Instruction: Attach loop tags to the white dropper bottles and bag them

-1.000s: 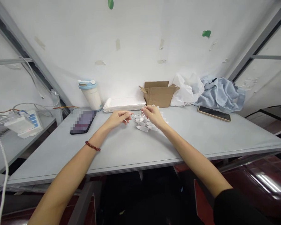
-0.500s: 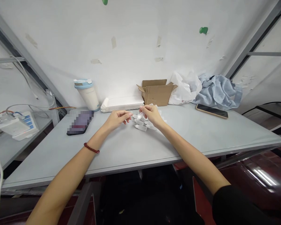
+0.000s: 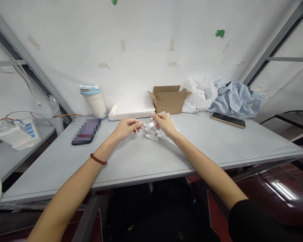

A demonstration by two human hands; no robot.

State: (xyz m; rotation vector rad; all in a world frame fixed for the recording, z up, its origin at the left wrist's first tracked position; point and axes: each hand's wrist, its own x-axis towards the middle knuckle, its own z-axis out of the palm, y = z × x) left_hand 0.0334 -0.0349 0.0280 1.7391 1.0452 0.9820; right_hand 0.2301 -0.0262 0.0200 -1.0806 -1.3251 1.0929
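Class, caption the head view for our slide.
Right hand pinching a white piece over a pile, left hand alongside.

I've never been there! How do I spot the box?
Look at the grey table, along its back edge by the wall. Just beyond the right hand, between a white stack and a white bag, sits the box. Unlike those white neighbours, it's brown, with flaps sticking out.
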